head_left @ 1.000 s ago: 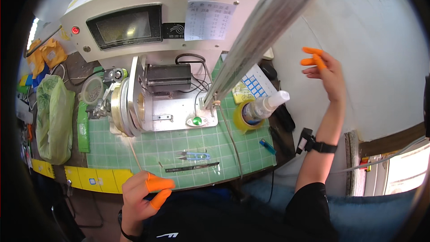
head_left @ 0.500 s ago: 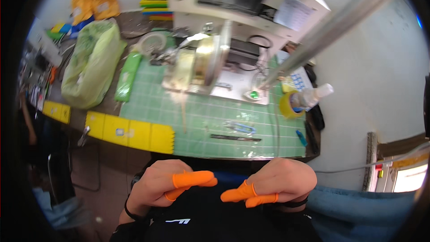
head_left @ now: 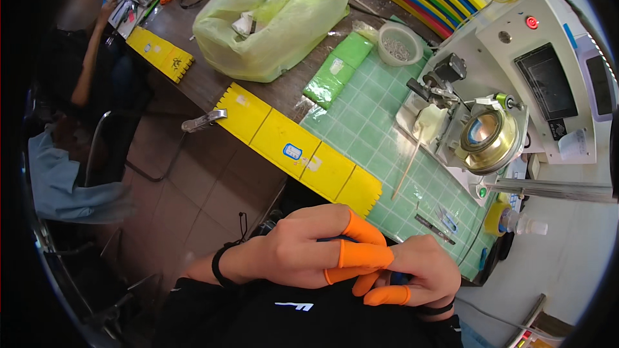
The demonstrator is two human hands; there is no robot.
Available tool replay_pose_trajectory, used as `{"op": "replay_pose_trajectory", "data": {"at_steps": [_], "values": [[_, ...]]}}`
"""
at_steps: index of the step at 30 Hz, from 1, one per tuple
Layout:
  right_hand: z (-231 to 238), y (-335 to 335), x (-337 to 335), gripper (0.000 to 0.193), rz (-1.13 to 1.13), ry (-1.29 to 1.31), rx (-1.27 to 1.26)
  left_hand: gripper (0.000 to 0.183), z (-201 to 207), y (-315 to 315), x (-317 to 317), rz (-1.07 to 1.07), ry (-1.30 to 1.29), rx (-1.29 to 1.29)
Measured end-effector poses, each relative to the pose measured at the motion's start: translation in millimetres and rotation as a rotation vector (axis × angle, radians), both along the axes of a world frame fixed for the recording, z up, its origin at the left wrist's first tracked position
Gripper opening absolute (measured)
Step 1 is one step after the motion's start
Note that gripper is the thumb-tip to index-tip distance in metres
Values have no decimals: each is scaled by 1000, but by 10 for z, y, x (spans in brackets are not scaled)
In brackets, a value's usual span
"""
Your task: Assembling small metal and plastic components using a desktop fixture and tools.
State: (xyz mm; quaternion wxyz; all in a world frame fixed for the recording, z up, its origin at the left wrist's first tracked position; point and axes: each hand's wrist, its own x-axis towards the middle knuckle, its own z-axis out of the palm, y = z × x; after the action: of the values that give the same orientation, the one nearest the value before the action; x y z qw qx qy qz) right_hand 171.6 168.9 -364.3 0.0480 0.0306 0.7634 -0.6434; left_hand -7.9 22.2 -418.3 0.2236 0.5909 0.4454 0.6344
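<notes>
My left hand (head_left: 303,245) and my right hand (head_left: 425,270) meet in front of my chest, above the near table edge. Orange finger cots (head_left: 364,254) cover several left fingers, which are bent and pressed together against the right hand. Two orange finger cots (head_left: 387,295) also show on my right hand, whose fingers curl inward. The fingertips overlap, so whatever may be between them is hidden. Nearest on the green cutting mat (head_left: 361,132) lie a dark narrow strip (head_left: 434,229), a small blue-handled tool (head_left: 449,221) and a thin wooden stick (head_left: 407,169).
A machine with a screen (head_left: 547,84) and a brass-coloured wheel (head_left: 485,135) stands at right. A yellow strip (head_left: 300,148) is clamped along the edge. Behind are a plastic-bag-lined bin (head_left: 277,38), a green packet (head_left: 338,71) and a white bowl (head_left: 398,45). Another person (head_left: 77,45) sits at left.
My view has swung to the left. My hands, apart before, are now together, with the left fingers touching the right hand.
</notes>
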Motion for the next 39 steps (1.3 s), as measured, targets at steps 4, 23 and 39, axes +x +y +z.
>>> {"op": "replay_pose_trajectory", "data": {"at_steps": [4, 23, 39], "values": [[-111, 83, -45, 41, 76, -11, -47, 32, -60, 60, -22, -70, 63, -21], [-357, 440, 588, 42, -482, -226, 528, 41, 234, 849, -715, -600, -21, 91], [-464, 617, 271, 46, -503, -18, 492, 21, 99, 607, -208, -133, 213, -128]]}}
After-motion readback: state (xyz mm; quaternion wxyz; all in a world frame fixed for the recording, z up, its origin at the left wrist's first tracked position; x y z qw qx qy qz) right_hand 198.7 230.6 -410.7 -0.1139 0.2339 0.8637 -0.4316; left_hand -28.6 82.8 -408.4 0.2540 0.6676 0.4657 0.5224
